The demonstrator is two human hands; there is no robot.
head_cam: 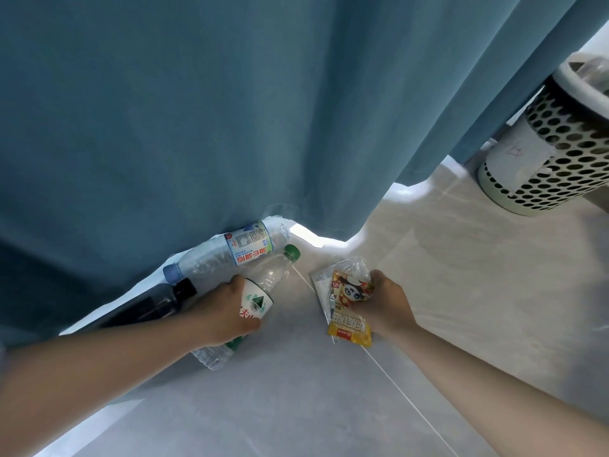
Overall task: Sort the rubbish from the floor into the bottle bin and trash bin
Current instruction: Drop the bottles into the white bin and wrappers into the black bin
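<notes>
Looking down through the head view: left hand [227, 308] wrapped round the labelled middle of a green-capped water bottle [275, 275], fingers curled tight. Long axis slanting from lower left to upper right, cap end away from the body, toward the curtain hem. Right hand [389, 305] clenched on a yellow snack wrapper [351, 324], with a crumpled clear packet [321, 285] bunched against it; resting on the tile or just off it, no telling which.

Lying just beyond the left hand, a blue-capped water bottle [230, 255], crosswise, cap to the left. Beside that, a dark bottle [158, 308] half under the teal curtain [230, 110].

Probably next: carrying both loads to the perforated white bin [560, 166] standing far to the right, well apart, nearer the right hand. Paper label on it unreadable, so no telling whether bottle bin or trash bin.

Underfoot, pale grey glossy floor tiles [329, 390] crossed by a thin grout line, with curtain filling the upper frame.
</notes>
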